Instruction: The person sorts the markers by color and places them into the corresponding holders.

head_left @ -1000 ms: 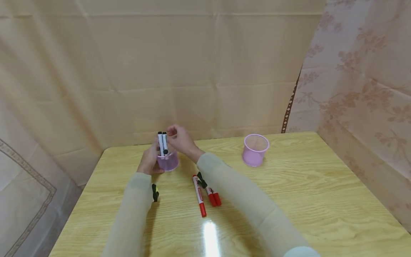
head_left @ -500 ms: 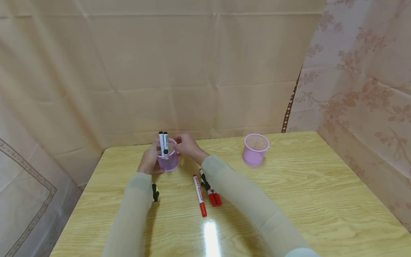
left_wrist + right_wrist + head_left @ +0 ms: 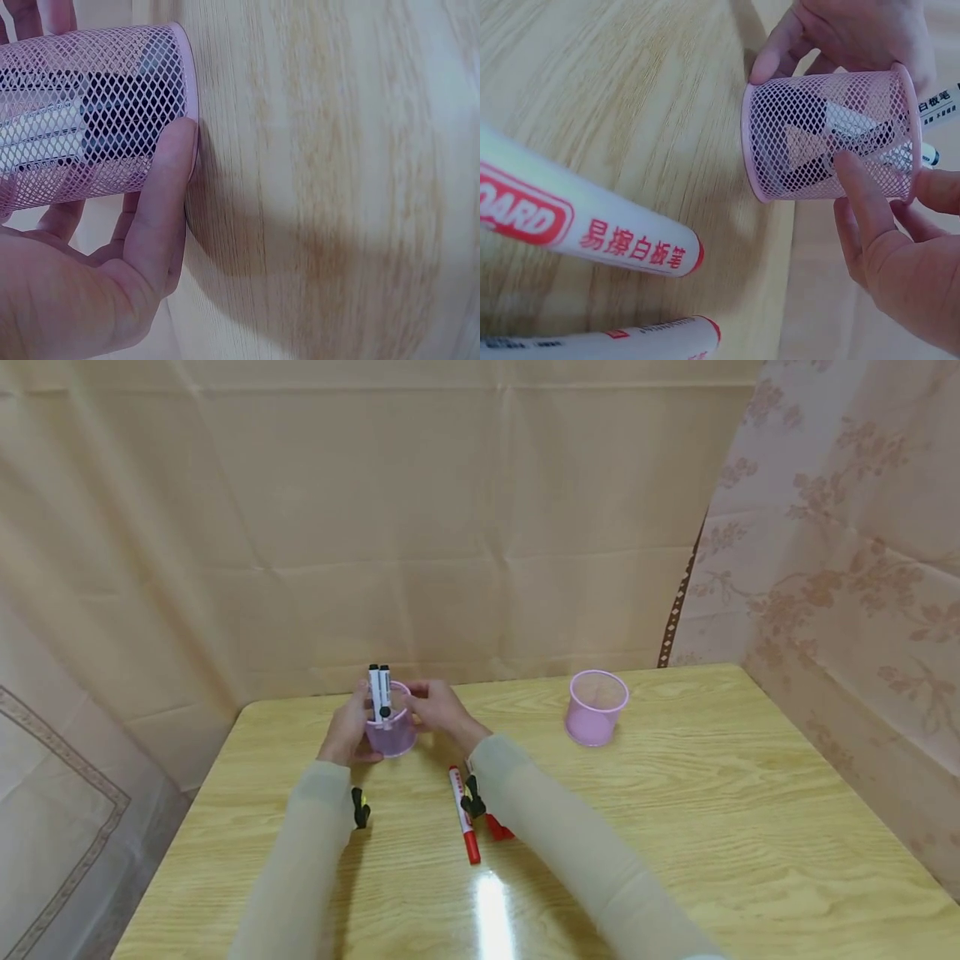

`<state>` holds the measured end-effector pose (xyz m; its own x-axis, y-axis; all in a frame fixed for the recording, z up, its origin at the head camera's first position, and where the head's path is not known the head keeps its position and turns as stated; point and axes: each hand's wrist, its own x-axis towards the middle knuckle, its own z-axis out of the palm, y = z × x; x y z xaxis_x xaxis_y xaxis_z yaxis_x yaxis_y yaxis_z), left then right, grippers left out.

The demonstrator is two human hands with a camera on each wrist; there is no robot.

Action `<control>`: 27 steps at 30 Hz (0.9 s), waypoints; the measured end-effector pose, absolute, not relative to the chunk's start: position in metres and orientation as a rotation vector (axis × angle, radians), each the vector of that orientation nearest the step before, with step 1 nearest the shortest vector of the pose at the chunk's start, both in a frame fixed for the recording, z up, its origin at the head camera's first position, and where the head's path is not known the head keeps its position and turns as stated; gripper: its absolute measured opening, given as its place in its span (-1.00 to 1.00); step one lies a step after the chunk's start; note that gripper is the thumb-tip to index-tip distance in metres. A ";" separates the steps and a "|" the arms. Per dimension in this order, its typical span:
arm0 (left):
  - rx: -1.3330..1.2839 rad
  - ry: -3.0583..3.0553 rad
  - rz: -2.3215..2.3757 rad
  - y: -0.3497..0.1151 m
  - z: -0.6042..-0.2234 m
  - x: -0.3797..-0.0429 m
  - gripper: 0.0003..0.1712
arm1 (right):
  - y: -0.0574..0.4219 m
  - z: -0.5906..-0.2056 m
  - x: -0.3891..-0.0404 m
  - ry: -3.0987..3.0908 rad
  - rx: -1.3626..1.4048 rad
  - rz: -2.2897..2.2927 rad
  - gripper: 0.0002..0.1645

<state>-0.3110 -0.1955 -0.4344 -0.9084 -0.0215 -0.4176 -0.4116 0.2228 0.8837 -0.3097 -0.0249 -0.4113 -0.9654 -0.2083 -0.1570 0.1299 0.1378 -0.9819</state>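
Gripping a pink mesh cup (image 3: 391, 741) on the worktop (image 3: 712, 777), a person curls fingers of the left hand (image 3: 346, 729) round one side, those of the right hand (image 3: 444, 708) against wall and rim opposite. White markers (image 3: 375, 692) (two show clearly) stand inside. Nearer lies a red-capped marker (image 3: 467, 827), others partly sleeve-hidden; a second pink cup (image 3: 592, 725) stands well apart.

Pink mesh cup (image 3: 806, 139) with white markers (image 3: 939, 112) inside, ends past its rim. Left hand (image 3: 855, 34) grips cup's far side; right hand (image 3: 907, 262) holds its near side, fingertip on mesh. Two red-ended markers (image 3: 585, 217) nearer camera than cup, apart from it. Wood tabletop (image 3: 652, 90) at cup's base.
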 end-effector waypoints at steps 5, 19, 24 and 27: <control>-0.390 2.177 1.747 -0.196 -0.432 -0.309 -0.01 | -0.027 -0.415 -0.311 2.123 -0.025 -1.954 -0.59; -0.395 2.175 1.749 -0.193 -0.430 -0.307 0.00 | -0.026 -0.419 -0.310 2.057 0.094 -1.997 -0.62; -0.397 2.167 1.760 -0.193 -0.432 -0.307 0.03 | -0.025 -0.419 -0.310 2.040 0.114 -1.992 -0.63; -0.395 2.167 1.763 -0.193 -0.431 -0.306 0.02 | -0.025 -0.419 -0.311 2.040 0.105 -1.986 -0.63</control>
<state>-0.3063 -0.1926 -0.4309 -0.9109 -0.0131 -0.4124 -0.4064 0.2009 0.8913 -0.3110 -0.0246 -0.4195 -0.9549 -0.1492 -0.2566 0.2525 0.0460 -0.9665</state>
